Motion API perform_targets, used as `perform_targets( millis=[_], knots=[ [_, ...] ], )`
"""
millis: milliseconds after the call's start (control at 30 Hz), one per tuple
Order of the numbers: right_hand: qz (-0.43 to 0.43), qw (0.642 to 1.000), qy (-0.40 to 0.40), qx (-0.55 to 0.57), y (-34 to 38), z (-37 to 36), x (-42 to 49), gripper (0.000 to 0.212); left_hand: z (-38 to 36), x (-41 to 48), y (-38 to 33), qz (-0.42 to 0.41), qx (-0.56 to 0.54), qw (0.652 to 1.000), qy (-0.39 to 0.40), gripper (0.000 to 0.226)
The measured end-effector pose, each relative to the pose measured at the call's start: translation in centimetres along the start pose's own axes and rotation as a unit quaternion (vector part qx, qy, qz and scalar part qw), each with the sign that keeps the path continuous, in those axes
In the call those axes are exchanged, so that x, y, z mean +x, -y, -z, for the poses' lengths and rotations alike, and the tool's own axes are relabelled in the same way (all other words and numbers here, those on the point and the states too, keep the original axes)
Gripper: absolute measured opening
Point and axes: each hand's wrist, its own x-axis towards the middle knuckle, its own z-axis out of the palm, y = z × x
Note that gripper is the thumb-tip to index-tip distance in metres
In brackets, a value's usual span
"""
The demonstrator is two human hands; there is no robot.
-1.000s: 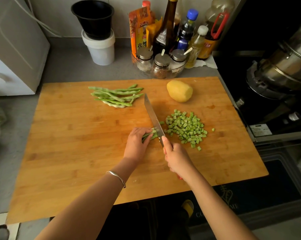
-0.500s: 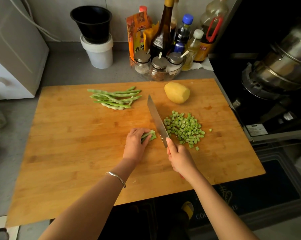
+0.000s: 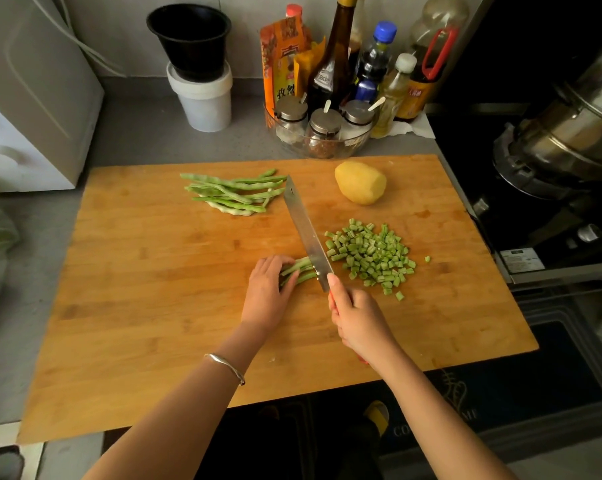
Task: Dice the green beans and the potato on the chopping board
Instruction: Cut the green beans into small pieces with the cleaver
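Note:
On the wooden chopping board my left hand holds down a small bundle of green beans with curled fingers. My right hand grips the red handle of a knife, whose blade stands on the bundle's cut end. Right of the blade lies a pile of diced green beans. Several whole green beans lie at the back of the board. A peeled yellow potato sits at the back right, whole.
Behind the board stand a glass bowl of spice jars, sauce bottles and a white tub with a black pot. A stove with a steel pot is at the right. A white appliance stands at the left.
The knife has come down onto the bean bundle again, and my left hand has slid a little back along the beans. The diced pile has stayed in place.

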Motion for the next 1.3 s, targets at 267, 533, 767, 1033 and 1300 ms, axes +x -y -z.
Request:
perform_targets(
  millis=[267,533,767,1033,1300],
  knots=[
    [-0.028,1.0,0.004,-0.008,-0.3,-0.1,-0.1,0.053,-0.2,0.1,0.0,0.01,0.002,1.0,-0.01,0.008],
    [-0.04,0.999,0.018,-0.014,-0.5,-0.3,-0.2,0.055,-0.3,0.1,0.2,0.003,-0.021,1.0,-0.013,0.008],
    [-0.038,0.992,-0.008,-0.117,0.5,-1.8,1.0,0.053,-0.2,0.1,-0.1,0.009,-0.028,0.999,-0.014,0.006],
    [-0.076,0.993,-0.01,-0.087,-0.2,-1.7,0.9,0.056,-0.1,0.1,-0.1,0.004,-0.018,1.0,-0.016,0.006],
    [-0.094,0.995,-0.017,0.029,-1.2,1.6,1.4,0.054,-0.2,0.3,0.1,-0.004,0.007,1.0,0.003,0.007]
  ],
)
